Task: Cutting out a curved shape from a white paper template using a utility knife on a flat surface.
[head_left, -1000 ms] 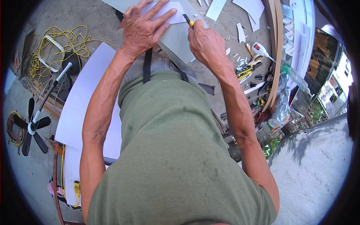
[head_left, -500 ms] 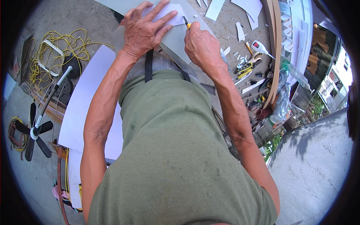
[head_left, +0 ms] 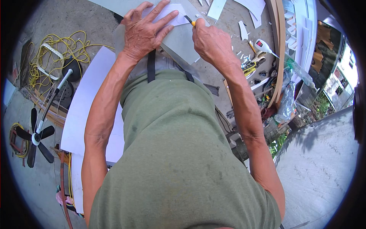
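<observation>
My left hand [head_left: 145,33] lies with fingers spread on a small white sheet [head_left: 176,11], pressing it against a grey board [head_left: 183,42]. A faint curved line shows on the sheet beside my fingertips. In my right hand [head_left: 213,42] is a yellow-handled utility knife [head_left: 193,23], gripped in closed fingers. Its dark blade points up and left, close to the right edge of the sheet. Whether the blade tip touches anything I cannot tell.
White offcuts [head_left: 243,30] lie at the upper right, near a white glue bottle [head_left: 262,45] and yellow-handled scissors [head_left: 249,70]. To the left are a large white sheet [head_left: 89,103], tangled yellow cord [head_left: 57,45] and a black-bladed fan [head_left: 36,138]. A curved brown strip [head_left: 280,49] stands at right.
My right hand has moved a little to the right with the knife, drawing the blade away from the sheet's edge. My left hand stays almost where it was.
</observation>
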Tool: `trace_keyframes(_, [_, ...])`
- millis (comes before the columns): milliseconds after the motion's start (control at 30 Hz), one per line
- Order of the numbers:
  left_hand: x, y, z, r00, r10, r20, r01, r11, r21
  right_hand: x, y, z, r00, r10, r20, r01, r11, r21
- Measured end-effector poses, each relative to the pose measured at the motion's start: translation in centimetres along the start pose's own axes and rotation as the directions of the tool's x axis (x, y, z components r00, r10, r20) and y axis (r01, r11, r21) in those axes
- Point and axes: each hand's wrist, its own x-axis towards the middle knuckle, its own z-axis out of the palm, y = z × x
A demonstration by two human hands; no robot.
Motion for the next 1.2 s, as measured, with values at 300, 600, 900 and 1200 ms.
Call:
trace_keyframes(300, [0.1, 0.6, 0.0, 1.000, -0.027, -0.012, 0.027, 0.999, 0.026, -0.7, -1.0, 1.1, 0.996, 0.092, 0.010, -0.093, 0.990, 0.110])
trace_keyframes(600, [0.4, 0.7, -0.1, 0.999, -0.036, -0.026, 0.037, 0.999, 0.017, -0.2, -1.7, 0.0, 0.957, 0.214, 0.194, -0.259, 0.933, 0.248])
trace_keyframes(900, [0.1, 0.3, 0.6, 0.998, -0.033, -0.057, 0.033, 0.999, 0.006, -0.8, -3.4, 1.9, 0.956, 0.286, 0.068, -0.293, 0.910, 0.293])
trace_keyframes(1200, [0.1, 0.5, 0.7, 0.997, -0.044, -0.071, 0.041, 0.998, -0.038, -0.9, -4.1, 2.7, 0.937, 0.341, 0.070, -0.346, 0.888, 0.303])
